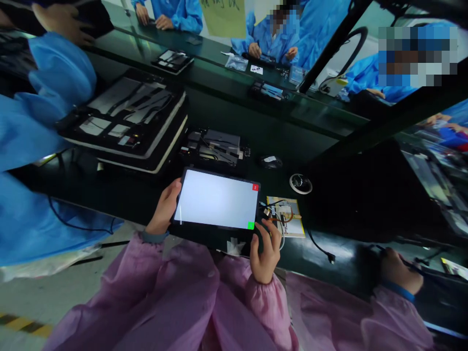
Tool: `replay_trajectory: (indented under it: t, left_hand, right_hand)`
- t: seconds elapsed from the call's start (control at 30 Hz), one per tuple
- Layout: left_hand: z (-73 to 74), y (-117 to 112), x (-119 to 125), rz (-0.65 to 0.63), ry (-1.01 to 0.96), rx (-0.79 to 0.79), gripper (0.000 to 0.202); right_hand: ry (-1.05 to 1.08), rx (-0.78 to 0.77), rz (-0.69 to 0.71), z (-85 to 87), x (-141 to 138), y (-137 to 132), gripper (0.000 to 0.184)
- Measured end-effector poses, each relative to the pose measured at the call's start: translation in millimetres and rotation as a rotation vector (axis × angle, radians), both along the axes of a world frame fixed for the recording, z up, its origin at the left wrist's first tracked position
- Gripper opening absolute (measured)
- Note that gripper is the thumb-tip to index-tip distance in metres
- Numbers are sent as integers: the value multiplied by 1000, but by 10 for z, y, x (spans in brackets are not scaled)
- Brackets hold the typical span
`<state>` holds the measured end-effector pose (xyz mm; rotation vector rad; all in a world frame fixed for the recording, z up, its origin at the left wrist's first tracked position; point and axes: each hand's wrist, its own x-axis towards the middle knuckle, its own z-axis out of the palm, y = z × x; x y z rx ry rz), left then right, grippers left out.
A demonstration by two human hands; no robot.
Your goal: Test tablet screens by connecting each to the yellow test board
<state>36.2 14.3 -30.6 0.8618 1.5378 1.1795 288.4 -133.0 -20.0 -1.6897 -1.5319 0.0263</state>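
I hold a tablet with both hands over the near edge of a dark green bench. Its screen glows white, with a small red square at the top right corner and a green square at the bottom right. My left hand grips the tablet's left edge, fingers curled round it. My right hand is closed on the lower right corner, near the green square. Both sleeves are pink.
A stack of black trays with flat parts stands at the back left. A small black fixture sits behind the tablet, and a yellow pad with cables lies to its right. People in blue coats work across the bench; a pink-sleeved hand rests at the right.
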Motion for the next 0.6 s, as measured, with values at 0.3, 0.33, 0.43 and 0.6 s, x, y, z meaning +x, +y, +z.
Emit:
replay_trajectory:
  t: [0.3, 0.33, 0.43, 0.6]
  left_hand:
    - [87, 20, 44, -54, -74, 14, 54]
    - [91, 25, 43, -69, -71, 23, 55]
    - [82, 39, 30, -86, -69, 44, 56]
    - [68, 42, 21, -103, -66, 52, 47]
  right_hand:
    - [-43, -61, 261, -23, -396, 87, 36]
    - [-59, -74, 286, -23, -442, 108, 37]
    - [-100, -84, 319, -1, -549, 183, 38]
    - [-80, -68, 303, 120, -544, 217, 38]
